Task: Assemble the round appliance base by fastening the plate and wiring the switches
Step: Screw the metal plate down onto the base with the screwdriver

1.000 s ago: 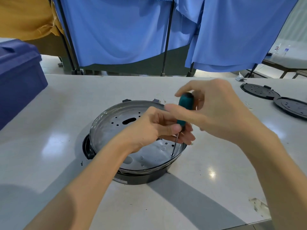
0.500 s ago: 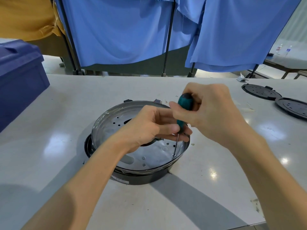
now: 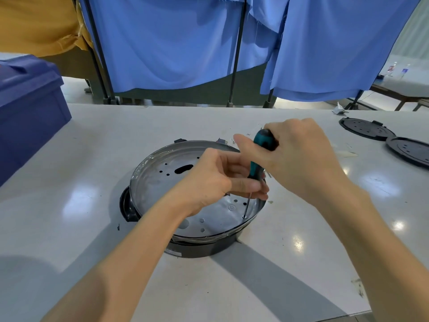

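The round black base [image 3: 204, 248] is seen near the middle of the white tabletop [image 3: 92, 147], and the perforated metal plate [image 3: 157, 180] is seated in its top. A teal-handled screwdriver [image 3: 263, 145] is held slightly tilted over the plate's near-right edge, with its tip set on a screw [image 3: 244, 216]. The top of the handle is wrapped by the curled fingers of the right hand [image 3: 299, 159]. Its lower end is pinched between the thumb and fingertips of the left hand [image 3: 213, 180] (the shaft below them is left bare). Two black perforated discs [image 3: 364, 129] are laid at the far right, and a blue crate [image 3: 30, 108] is stood at the left edge.
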Motion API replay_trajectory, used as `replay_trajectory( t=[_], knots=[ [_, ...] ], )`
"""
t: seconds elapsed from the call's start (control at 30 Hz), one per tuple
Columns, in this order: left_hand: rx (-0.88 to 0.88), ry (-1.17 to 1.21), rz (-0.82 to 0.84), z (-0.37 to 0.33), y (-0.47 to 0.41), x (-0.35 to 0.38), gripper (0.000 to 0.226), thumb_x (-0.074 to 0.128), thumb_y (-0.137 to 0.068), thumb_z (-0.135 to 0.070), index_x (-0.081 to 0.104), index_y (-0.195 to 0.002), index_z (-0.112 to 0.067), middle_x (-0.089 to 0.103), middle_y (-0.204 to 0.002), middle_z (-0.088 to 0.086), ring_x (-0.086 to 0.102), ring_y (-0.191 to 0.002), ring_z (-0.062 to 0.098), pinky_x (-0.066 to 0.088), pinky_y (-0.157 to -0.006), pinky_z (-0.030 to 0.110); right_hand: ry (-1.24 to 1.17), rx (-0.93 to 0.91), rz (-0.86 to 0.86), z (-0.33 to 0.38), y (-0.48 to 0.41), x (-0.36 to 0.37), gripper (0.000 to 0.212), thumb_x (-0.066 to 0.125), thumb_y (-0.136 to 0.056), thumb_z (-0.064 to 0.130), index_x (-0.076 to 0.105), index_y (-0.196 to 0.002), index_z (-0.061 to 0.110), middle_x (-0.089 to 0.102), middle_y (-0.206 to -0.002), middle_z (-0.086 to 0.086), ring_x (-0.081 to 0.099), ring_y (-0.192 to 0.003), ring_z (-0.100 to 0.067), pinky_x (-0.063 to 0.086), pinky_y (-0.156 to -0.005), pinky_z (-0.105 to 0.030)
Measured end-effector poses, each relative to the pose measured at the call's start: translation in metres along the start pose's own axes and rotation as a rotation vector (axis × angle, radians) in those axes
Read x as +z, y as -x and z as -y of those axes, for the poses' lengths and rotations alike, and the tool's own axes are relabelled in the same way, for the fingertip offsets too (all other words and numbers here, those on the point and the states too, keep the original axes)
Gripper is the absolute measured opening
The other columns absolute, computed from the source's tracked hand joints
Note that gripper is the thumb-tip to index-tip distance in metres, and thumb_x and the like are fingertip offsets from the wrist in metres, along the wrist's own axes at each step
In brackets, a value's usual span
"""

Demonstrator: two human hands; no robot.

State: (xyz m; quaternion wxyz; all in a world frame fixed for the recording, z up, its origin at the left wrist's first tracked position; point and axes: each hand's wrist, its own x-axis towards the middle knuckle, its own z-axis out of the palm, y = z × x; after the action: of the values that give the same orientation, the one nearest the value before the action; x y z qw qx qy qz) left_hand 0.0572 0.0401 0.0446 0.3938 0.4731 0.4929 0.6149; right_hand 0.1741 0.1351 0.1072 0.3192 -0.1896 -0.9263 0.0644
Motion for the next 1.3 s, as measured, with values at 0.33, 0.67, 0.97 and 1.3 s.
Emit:
replay_trajectory(
  t=[0.33,0.67,0.97,1.3],
  knots=[
    [0.0,-0.038,-0.016,-0.003,0.001,-0.005,0.024,0.072,-0.076,0.005,0.069,-0.1,0.003,0.074,-0.088,0.018,0.073,-0.083,0.037,0.059,-0.078,0.036,-0.102,-0.014,0.0,-0.003,-0.003,0.005,0.048,0.062,-0.084,0.049,0.052,-0.06,0.009,0.041,-0.048,0.0,0.039,-0.05,-0.019,0.034,-0.051,-0.029],
    [-0.03,-0.027,0.022,-0.001,0.002,0.0,0.025,0.072,-0.077,0.006,0.068,-0.101,0.006,0.075,-0.087,0.016,0.073,-0.085,0.034,0.058,-0.077,0.031,-0.127,-0.123,-0.096,-0.003,0.0,0.007,0.042,0.063,-0.091,0.031,0.054,-0.062,0.003,0.038,-0.046,-0.005,0.036,-0.048,-0.027,0.033,-0.05,-0.03],
    [-0.027,0.004,0.093,0.003,0.003,-0.005,0.024,0.057,-0.089,0.007,0.073,-0.101,-0.005,0.075,-0.093,0.016,0.073,-0.091,0.032,0.057,-0.084,0.035,-0.212,-0.12,0.079,-0.007,0.001,-0.009,0.027,0.065,-0.086,0.034,0.059,-0.07,0.012,0.049,-0.051,0.005,0.052,-0.053,-0.015,0.036,-0.045,-0.02],
    [-0.057,-0.047,0.088,0.001,-0.005,-0.002,0.017,0.055,-0.087,0.01,0.069,-0.096,0.006,0.074,-0.085,0.017,0.073,-0.084,0.034,0.057,-0.078,0.032,0.139,-0.007,-0.075,0.002,0.002,0.005,0.06,0.042,-0.083,0.067,0.027,-0.051,0.019,0.028,-0.045,0.001,0.026,-0.046,-0.013,0.022,-0.048,-0.03]
  ],
)
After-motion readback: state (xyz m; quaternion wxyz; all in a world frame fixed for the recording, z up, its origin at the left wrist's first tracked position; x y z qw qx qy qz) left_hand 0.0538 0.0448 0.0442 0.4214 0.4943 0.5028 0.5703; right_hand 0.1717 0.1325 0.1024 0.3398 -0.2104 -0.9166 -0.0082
